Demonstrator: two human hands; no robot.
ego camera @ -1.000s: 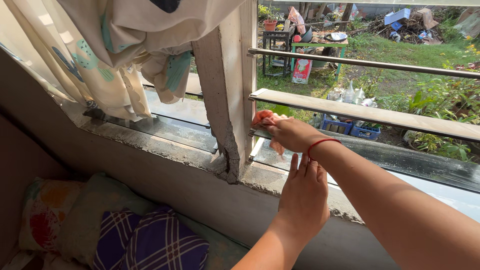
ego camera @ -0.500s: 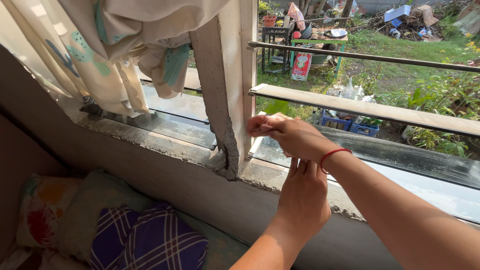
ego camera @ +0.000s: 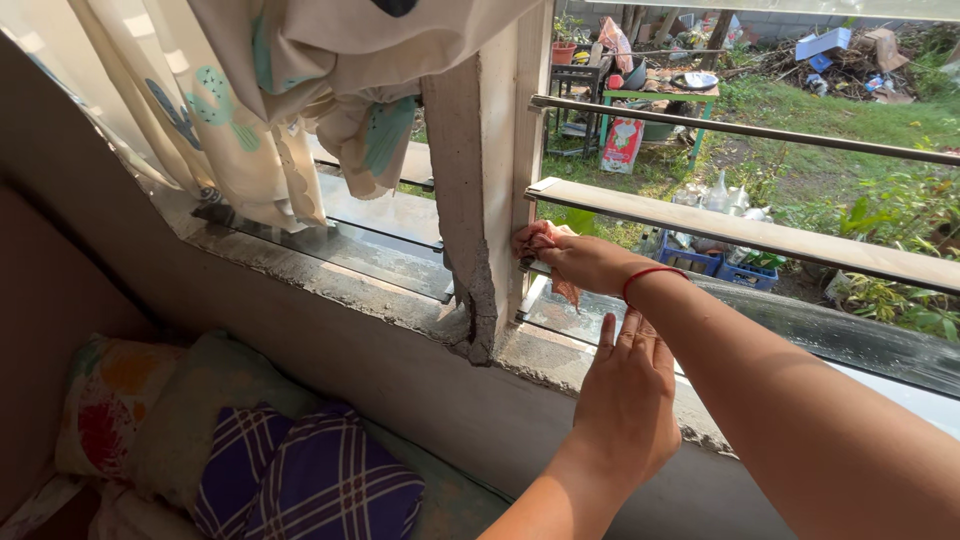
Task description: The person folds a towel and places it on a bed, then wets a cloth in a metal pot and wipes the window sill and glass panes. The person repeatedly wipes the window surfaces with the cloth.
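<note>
I see a pinkish-orange cloth [ego camera: 548,240], a red string [ego camera: 650,275] on the wrist, a purple pillow [ego camera: 310,480] with white checks, a cream curtain [ego camera: 250,110] printed with teal cacti, and blue crates [ego camera: 715,266] outside.

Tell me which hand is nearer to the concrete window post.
The right. The right hand presses a pink cloth on the glass slat right beside the concrete post; the left hand rests lower, at the sill, farther from it.

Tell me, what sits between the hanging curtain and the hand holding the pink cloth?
In the head view, a rough concrete post stands between the curtain and the right hand, which presses the pink cloth against the glass slat beside it.
</note>
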